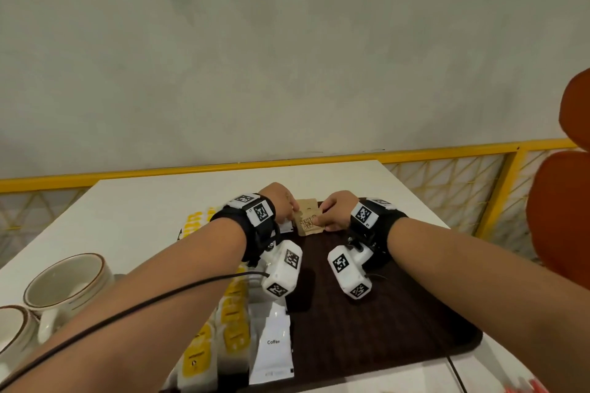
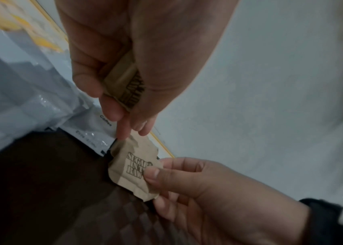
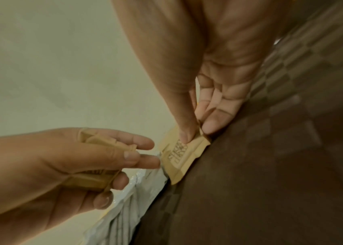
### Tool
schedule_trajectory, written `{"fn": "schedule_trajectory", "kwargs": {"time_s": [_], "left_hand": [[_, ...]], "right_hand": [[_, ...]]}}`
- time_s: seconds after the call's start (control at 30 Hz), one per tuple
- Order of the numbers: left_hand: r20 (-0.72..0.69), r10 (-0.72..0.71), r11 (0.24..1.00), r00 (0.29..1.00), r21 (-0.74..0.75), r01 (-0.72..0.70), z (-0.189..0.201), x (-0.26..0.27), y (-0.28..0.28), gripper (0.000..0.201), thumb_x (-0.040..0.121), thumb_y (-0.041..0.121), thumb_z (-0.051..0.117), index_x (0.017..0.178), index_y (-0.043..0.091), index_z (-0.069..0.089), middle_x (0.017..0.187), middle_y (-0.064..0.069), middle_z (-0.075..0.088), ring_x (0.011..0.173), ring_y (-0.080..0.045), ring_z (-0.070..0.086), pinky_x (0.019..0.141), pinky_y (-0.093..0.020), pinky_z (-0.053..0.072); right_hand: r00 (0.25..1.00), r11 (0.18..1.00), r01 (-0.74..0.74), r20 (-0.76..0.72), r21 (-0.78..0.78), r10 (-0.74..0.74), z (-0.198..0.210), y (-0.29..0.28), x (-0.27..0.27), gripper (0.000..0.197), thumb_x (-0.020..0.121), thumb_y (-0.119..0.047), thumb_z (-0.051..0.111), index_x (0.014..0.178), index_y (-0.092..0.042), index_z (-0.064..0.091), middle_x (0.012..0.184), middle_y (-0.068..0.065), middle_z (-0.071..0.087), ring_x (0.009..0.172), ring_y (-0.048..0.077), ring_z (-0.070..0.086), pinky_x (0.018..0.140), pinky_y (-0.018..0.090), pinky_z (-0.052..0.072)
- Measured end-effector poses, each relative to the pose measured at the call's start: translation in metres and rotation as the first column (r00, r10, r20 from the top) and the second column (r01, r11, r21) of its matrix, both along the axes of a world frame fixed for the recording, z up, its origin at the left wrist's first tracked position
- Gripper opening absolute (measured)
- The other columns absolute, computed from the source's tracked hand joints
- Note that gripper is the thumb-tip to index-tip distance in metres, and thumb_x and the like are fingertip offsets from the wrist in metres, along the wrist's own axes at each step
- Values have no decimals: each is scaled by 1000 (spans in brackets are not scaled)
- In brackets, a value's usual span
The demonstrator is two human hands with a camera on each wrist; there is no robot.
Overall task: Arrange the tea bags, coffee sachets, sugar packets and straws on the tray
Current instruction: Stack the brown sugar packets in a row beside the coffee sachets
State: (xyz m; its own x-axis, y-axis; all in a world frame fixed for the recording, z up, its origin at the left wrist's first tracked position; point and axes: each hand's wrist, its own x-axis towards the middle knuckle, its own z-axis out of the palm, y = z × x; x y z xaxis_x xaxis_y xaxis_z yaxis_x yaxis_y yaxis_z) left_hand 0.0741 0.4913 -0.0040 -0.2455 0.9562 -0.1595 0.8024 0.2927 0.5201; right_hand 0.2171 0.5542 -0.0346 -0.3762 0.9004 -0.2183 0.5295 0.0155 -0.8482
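A dark brown tray (image 1: pixel 367 329) lies on a white table (image 1: pixel 143 210). At its far edge my right hand (image 1: pixel 319 218) pinches one brown sugar packet (image 1: pixel 307 220) between thumb and fingers, its lower part against the tray. The wrist views show this sugar packet (image 2: pixel 132 165) (image 3: pixel 182 157) printed with dark letters. My left hand (image 1: pixel 292 212) grips a small bunch of sugar packets (image 2: pixel 122 84) (image 3: pixel 93 177) in its curled fingers, and its fingertips (image 2: pixel 124 132) touch the single packet's top edge. White coffee sachets (image 1: pixel 274 341) and yellow tea bags (image 1: pixel 234 329) lie along the tray's left side.
Two cream cups (image 1: pixel 64 284) with brown rims stand on the table at the near left. A yellow railing (image 1: pixel 287 163) runs behind the table, and an orange chair (image 1: pixel 568 201) is at the right. Blurred red items (image 1: pixel 523 388) lie at the near right corner.
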Motion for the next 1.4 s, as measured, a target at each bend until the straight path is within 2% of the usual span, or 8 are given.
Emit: {"fn": "schedule_trajectory", "kwargs": {"time_s": [0.2,0.37,0.47,0.6,0.8,1.0,1.13,1.4], "left_hand": [[134,58,998,989,-21,-56,5,6,-6,22,90,-1,56,109,2,66,83,-8,61,53,-11,45,51,-20,38],[571,75,977,818,123,-176,8,8,-22,24,98,8,44,119,6,54,111,-12,63,89,-23,62,69,-28,49],[750,-52,964,659,211,-164,3,11,-32,34,101,16,41,132,9,51,125,-12,58,106,-22,57,88,-30,48],[709,-91,973,699,214,-91,0,18,-46,39,101,31,40,140,26,45,147,0,41,139,-17,31,115,-35,22],[686,-51,981,726,172,-94,4,32,-55,40,103,29,35,138,13,46,138,-7,50,118,-17,51,101,-28,37],[790,169,932,589,67,-356,-5,34,-51,26,102,17,37,80,12,49,82,-6,52,92,-27,54,78,-32,47],[832,193,942,520,-8,-336,-8,44,-59,34,105,20,28,123,-2,45,90,-13,53,86,-22,53,61,-23,44],[846,273,925,458,-100,-367,-1,53,-59,43,104,29,27,138,6,40,140,-19,45,129,-31,43,97,-34,37]], "right_hand": [[1000,1000,9,-9,-20,-9,-1,-1,3,29,72,2,80,80,-10,55,82,11,61,64,22,64,69,32,59],[997,972,16,-71,233,0,11,-12,3,15,82,-21,74,85,-15,60,87,7,64,78,20,63,81,39,58],[901,984,-177,-405,-15,156,26,-29,2,23,91,-16,63,113,-9,58,105,11,64,97,22,63,79,32,56],[831,940,-303,-527,-160,178,31,-42,11,18,93,-8,58,111,-9,55,105,12,64,95,20,66,80,31,58],[862,928,-312,-470,-201,188,26,-43,21,10,89,3,59,92,-5,57,91,13,67,82,20,69,71,30,60],[974,970,-225,10,-93,227,28,-25,25,12,86,0,66,97,-3,61,103,19,69,88,24,66,85,32,56],[971,986,-165,168,-31,168,24,-19,22,10,83,-2,71,83,-7,62,104,22,70,84,26,67,89,41,56],[982,991,-130,136,-34,133,16,-21,21,16,78,-2,76,83,-8,62,99,19,72,86,26,70,84,40,58]]}}
